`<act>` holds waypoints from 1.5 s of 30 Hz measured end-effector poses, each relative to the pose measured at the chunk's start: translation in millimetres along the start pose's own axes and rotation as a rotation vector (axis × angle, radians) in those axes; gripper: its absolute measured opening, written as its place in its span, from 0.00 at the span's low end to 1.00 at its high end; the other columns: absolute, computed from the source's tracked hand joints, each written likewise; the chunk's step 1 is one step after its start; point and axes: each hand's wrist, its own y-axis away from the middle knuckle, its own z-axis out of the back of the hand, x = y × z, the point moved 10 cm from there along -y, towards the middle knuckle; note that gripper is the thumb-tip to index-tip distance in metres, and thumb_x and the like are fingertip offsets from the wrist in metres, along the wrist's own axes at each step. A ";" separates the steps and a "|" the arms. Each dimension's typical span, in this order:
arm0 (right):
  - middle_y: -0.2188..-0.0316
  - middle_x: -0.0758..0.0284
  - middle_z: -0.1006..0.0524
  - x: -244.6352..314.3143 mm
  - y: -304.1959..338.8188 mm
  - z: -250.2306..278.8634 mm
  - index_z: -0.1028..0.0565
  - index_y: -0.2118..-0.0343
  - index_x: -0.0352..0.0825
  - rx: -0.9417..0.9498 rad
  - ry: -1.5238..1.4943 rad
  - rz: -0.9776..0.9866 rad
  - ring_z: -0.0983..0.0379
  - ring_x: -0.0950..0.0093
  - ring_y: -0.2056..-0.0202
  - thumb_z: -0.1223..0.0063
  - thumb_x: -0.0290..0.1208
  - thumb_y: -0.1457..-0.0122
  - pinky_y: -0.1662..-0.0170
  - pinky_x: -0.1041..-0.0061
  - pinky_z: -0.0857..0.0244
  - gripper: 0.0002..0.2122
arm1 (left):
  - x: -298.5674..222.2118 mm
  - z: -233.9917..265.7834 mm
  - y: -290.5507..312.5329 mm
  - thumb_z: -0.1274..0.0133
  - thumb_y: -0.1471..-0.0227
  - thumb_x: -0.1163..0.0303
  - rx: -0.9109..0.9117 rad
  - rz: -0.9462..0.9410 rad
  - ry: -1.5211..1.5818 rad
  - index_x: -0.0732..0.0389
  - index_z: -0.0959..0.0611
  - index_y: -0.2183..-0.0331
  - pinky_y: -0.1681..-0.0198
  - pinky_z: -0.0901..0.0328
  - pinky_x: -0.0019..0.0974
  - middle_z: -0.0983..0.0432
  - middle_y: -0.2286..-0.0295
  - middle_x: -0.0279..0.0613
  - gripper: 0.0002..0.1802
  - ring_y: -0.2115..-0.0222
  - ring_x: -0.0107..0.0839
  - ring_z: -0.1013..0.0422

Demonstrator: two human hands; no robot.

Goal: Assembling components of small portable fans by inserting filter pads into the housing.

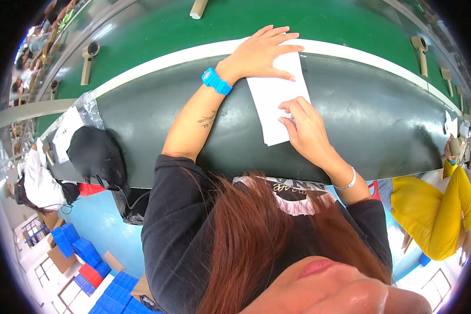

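A narrow white sheet of paper, perhaps more than one layer, lies lengthwise on the dark green work mat in front of me. My left hand rests flat over its far end, fingers spread toward the right and thumb out across the sheet. A blue watch is on that wrist. Over the paper's nearer right part is my right hand, its fingers half curled and a gap between thumb and forefinger. Nothing shows between them. Whether its fingertips touch the paper I cannot tell.
Beyond a white edge strip runs a green surface with several beige handled devices. At left, a black bag sits beside clear plastic wrapping. A person in yellow is on the right. Blue crates are stacked behind at left.
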 end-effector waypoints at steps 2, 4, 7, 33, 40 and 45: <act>0.72 0.62 0.31 2.1 0.1 -3.9 0.30 0.71 0.32 0.003 0.095 0.076 0.32 0.63 0.68 0.45 0.18 0.52 0.65 0.67 0.39 0.07 | 1.9 -0.5 -1.3 0.43 0.60 0.39 -0.006 -0.006 -0.004 0.46 0.25 0.51 0.37 0.57 0.49 0.37 0.45 0.41 0.36 0.42 0.44 0.46; 0.72 0.62 0.31 -0.6 -0.1 -6.2 0.30 0.70 0.32 0.020 0.100 0.088 0.32 0.63 0.68 0.45 0.18 0.52 0.65 0.67 0.40 0.07 | 3.0 -1.9 -1.5 0.41 0.61 0.42 0.008 0.004 -0.001 0.46 0.25 0.50 0.38 0.56 0.50 0.38 0.45 0.41 0.36 0.42 0.45 0.46; 0.72 0.62 0.31 -2.1 -2.2 -5.4 0.30 0.71 0.32 0.008 0.066 0.059 0.32 0.62 0.67 0.46 0.18 0.52 0.64 0.66 0.40 0.07 | 3.9 -2.6 -2.8 0.39 0.61 0.44 0.020 0.013 0.007 0.46 0.26 0.49 0.38 0.55 0.51 0.38 0.45 0.41 0.37 0.42 0.46 0.46; 0.59 0.50 0.29 196.8 -24.0 146.2 0.32 0.57 0.27 -0.374 0.157 0.806 0.29 0.63 0.62 0.51 0.21 0.44 0.57 0.70 0.35 0.12 | -124.3 191.7 -19.3 0.45 0.58 0.79 -0.437 -0.197 0.491 0.64 0.25 0.57 0.54 0.34 0.41 0.28 0.57 0.49 0.22 0.56 0.50 0.31; 0.54 0.46 0.30 170.9 -65.1 115.9 0.30 0.58 0.25 -0.158 0.239 0.477 0.29 0.63 0.57 0.57 0.30 0.41 0.51 0.67 0.37 0.13 | -112.6 173.1 -8.8 0.42 0.55 0.68 -0.309 -0.015 0.520 0.66 0.24 0.60 0.62 0.33 0.37 0.25 0.65 0.47 0.19 0.65 0.41 0.28; 0.55 0.47 0.30 155.4 -66.8 112.6 0.30 0.58 0.25 -0.084 0.226 0.376 0.30 0.63 0.58 0.57 0.30 0.41 0.52 0.68 0.38 0.13 | -118.3 159.9 -18.2 0.42 0.55 0.68 -0.222 0.044 0.562 0.66 0.25 0.60 0.63 0.33 0.37 0.25 0.65 0.47 0.19 0.66 0.41 0.28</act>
